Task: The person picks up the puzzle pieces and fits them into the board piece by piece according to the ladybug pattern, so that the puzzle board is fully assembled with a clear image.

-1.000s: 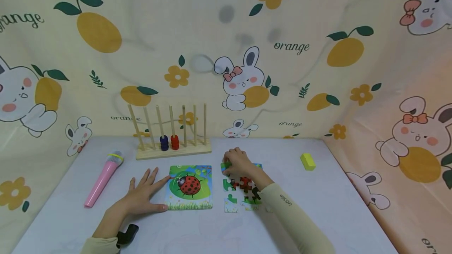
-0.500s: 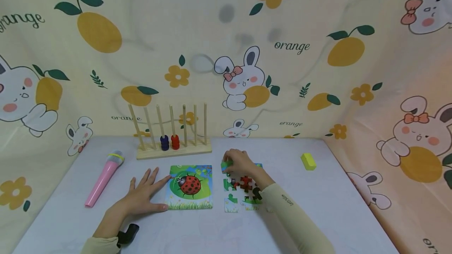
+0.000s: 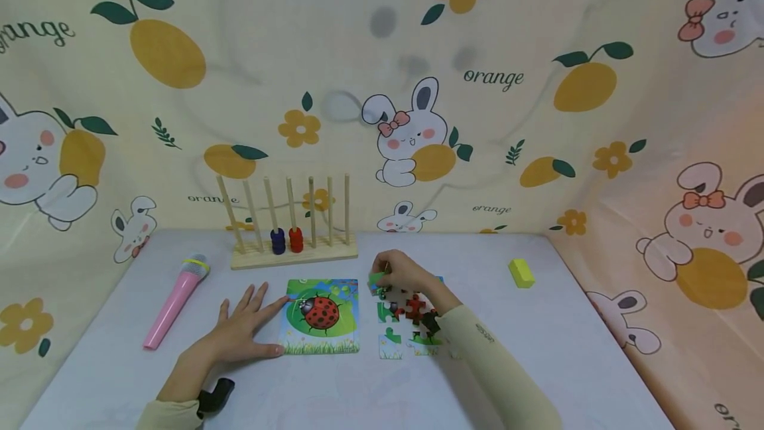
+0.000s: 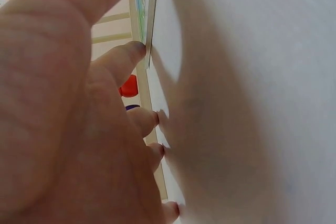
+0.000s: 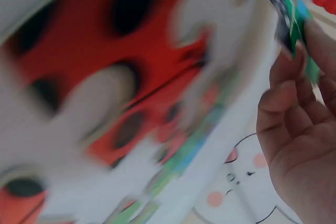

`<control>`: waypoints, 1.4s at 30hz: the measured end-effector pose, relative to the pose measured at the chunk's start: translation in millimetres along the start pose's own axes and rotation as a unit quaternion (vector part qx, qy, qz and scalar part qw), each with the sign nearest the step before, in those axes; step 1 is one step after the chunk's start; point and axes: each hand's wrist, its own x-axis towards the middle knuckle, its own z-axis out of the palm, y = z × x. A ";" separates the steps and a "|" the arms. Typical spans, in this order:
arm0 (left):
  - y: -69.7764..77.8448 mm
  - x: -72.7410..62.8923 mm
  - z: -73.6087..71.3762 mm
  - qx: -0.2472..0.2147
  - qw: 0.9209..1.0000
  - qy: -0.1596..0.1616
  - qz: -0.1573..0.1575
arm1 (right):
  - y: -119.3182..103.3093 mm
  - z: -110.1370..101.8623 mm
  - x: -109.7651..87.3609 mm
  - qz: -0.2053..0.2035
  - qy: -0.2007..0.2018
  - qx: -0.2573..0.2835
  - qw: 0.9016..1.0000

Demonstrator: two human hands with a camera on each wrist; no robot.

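My left hand (image 3: 241, 328) rests on the table with fingers spread. Its index finger and thumb touch the left side of a square ladybug picture board (image 3: 322, 317). In the left wrist view, the left hand's (image 4: 68, 108) fingertips meet the white surface beside the board's edge. My right hand (image 3: 406, 272) pinches a green puzzle piece (image 3: 376, 283) over the upper left of the other ladybug puzzle, whose separated pieces (image 3: 390, 349) lie with gaps between them. The right wrist view has the right hand (image 5: 302, 114) holding that piece tilted between thumb and fingers; red puzzle pieces (image 5: 157, 77) there are blurred.
Behind the board stands a wooden peg rack (image 3: 292, 259) with blue and red beads. A pink toy microphone (image 3: 179, 300) lies at the left, and a yellow block (image 3: 521, 273) at the right. A printed cloth (image 3: 334, 52) hangs at the table's back.
My right hand has shifted slightly left, tilting and lifting the green puzzle piece from the puzzle's upper left corner. The left hand has stayed still.
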 end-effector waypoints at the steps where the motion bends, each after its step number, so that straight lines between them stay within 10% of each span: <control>1: 0.1 -0.1 0.1 0.000 1.000 0.000 0.000 | -3.5 -0.4 1.6 -0.007 -0.002 0.013 1.000; 22: -3.5 1.5 0.6 -0.002 1.000 0.001 0.001 | -90.4 69.1 68.8 -0.052 -0.044 0.033 0.997; 30: -5.7 2.5 1.2 -0.001 1.000 0.000 0.001 | -96.0 83.2 73.2 -0.038 -0.026 -0.076 0.996; 42: -4.7 1.8 1.6 0.001 1.000 -0.001 0.005 | -97.8 95.7 71.7 -0.054 -0.014 -0.253 0.966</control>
